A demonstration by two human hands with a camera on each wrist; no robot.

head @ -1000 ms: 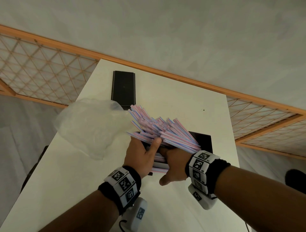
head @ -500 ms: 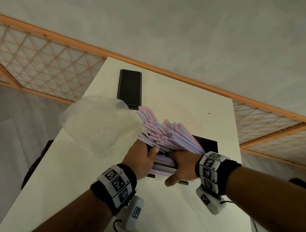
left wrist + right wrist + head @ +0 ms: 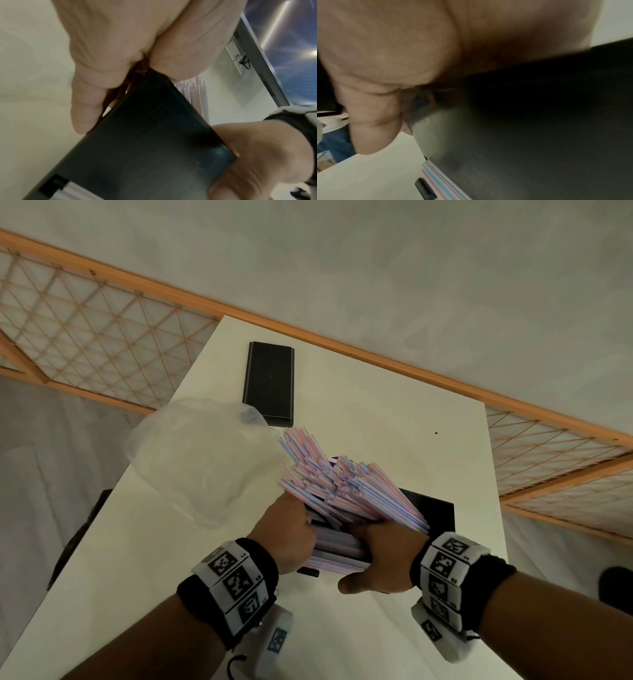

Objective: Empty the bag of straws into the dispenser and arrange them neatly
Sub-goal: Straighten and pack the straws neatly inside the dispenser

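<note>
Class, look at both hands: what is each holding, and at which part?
Both hands grip the black dispenser at its near end: the left hand on its left side, the right hand on its right side, below the piled straws.

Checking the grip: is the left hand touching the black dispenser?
Touching. The left wrist view shows the left hand with fingers pressed against the edge of the black dispenser.

Straws (image 3: 346,491) hide most of the dispenser (image 3: 436,513) and both hands' fingertips.

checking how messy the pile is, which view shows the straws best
The head view: the straws fan out unevenly above the black dispenser. The left wrist view catches only a small strip behind the dispenser; the right wrist view shows just a few edges below it.
</note>
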